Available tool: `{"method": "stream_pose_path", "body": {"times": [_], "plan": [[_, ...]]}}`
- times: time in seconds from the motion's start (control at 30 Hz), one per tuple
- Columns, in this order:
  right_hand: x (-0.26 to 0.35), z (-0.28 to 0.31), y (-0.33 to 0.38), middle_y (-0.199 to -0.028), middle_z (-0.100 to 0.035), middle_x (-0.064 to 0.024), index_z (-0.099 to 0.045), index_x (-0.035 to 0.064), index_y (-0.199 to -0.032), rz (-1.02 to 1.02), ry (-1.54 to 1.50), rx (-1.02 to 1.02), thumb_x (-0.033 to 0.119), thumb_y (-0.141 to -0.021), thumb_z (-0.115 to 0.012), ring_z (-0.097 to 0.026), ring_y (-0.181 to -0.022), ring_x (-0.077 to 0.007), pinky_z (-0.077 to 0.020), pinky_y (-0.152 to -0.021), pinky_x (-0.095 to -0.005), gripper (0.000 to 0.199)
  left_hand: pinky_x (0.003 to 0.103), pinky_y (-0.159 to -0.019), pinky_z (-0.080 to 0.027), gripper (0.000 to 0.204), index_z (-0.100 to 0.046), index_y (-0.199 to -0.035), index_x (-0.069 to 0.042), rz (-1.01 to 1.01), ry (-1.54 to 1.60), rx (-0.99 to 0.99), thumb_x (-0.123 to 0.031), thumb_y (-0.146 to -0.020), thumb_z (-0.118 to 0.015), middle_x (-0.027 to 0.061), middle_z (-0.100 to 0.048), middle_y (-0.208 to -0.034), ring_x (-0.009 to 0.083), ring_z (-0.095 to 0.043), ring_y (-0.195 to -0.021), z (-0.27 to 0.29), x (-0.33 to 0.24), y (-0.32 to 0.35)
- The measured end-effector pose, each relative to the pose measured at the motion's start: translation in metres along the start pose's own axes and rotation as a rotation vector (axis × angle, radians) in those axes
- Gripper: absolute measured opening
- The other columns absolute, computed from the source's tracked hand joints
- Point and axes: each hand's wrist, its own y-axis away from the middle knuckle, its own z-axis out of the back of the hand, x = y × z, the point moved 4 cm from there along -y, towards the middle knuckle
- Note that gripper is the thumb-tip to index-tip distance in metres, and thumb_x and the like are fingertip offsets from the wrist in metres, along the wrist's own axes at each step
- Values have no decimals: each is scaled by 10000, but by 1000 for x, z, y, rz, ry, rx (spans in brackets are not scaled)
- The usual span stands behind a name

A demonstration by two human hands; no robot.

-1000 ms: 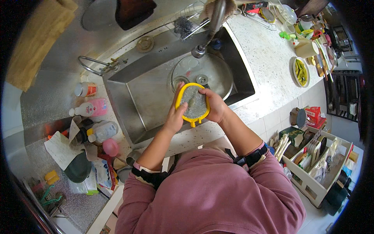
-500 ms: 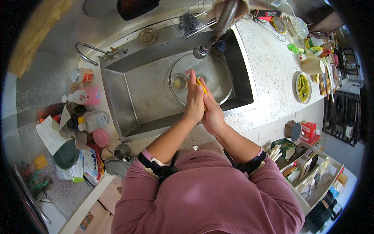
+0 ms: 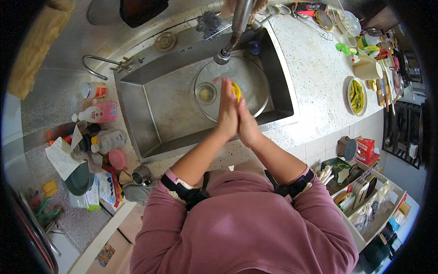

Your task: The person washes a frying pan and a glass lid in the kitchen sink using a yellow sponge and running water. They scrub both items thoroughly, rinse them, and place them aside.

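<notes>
My left hand [image 3: 228, 108] and my right hand [image 3: 247, 124] are pressed palm to palm above the front of the metal sink [image 3: 175, 107]. Between the palms is a small, flat, bright yellow piece [image 3: 236, 91]; its edge sticks out near the fingertips, but the rest is covered, so its kind is unclear. The left fingers are straight and lie against it, while the right fingers are mostly hidden. Beneath the hands, a round clear glass dish or lid [image 3: 254, 80] lies in the sink. The faucet head [image 3: 222, 56] hangs just beyond my fingertips.
Left of the sink stand a pink bottle [image 3: 101, 112], a white jar [image 3: 94, 90] and a clear bottle [image 3: 111, 140]. Steel wool [image 3: 209, 23] sits on a wire rack behind. On the right counter is a plate of green peppers [image 3: 357, 96]; below it, an open drawer [image 3: 372, 212] holds utensils.
My palms stay together around the yellow piece, which now shows more broadly near the fingertips. The right hand has shifted slightly against the left. The whole view has moved a little.
</notes>
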Motion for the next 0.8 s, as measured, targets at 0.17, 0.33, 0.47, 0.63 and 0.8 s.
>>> {"method": "stream_pose_path", "body": {"times": [0.17, 0.33, 0.47, 0.63, 0.8], "plan": [[17, 9, 1, -1562, -100, -124, -78, 34, -1499, 220, 490, 89, 585, -972, -214, -60, -1444, -249, -69, -1156, -355, 774, 384, -1147, -108, 750, -90, -1501, -88, 59, 156, -8, -587, -966, -255, 138, -106, -1555, 288, -107, -1432, -16, -6, 5], [22, 31, 1, -1369, -414, -86, -264, 81, -1447, -394, -644, 152, 646, -944, -243, -388, -1279, -241, -286, -1090, -378, 757, 434, -1148, -30, 662, -104, -1495, -16, -421, -457, 144, -455, -1005, -177, 218, -14, -1559, 352, -2, -1447, -29, -25, 36], [2, 26, -5, -1513, -231, -131, -148, 51, -1489, 45, -50, 142, 481, -1011, -257, -171, -1412, -227, -132, -1141, -335, 652, 383, -1148, -125, 634, -167, -1482, -12, -139, -146, 23, -433, -1015, -244, 192, -116, -1549, 328, -128, -1430, -19, -7, -4], [-14, 37, -8, -1439, -363, -141, -427, -6, -1348, 249, 182, -77, 244, -999, -436, -326, -1349, -240, -247, -1103, -339, 430, 336, -1044, -361, 522, -458, -1343, -83, 501, 787, -130, -460, -999, -349, 76, -509, -1335, 181, -477, -1229, -12, 27, -24], [-3, 56, -21, -1141, -630, -82, -569, 48, -1175, -65, -515, -316, 300, -994, -436, -593, -1049, -219, -436, -977, -374, 337, 372, -1018, -401, 331, -548, -1197, -30, 498, 990, -46, -162, -897, -496, 111, -589, -1213, 225, -540, -1155, 2, 26, -23]]}}
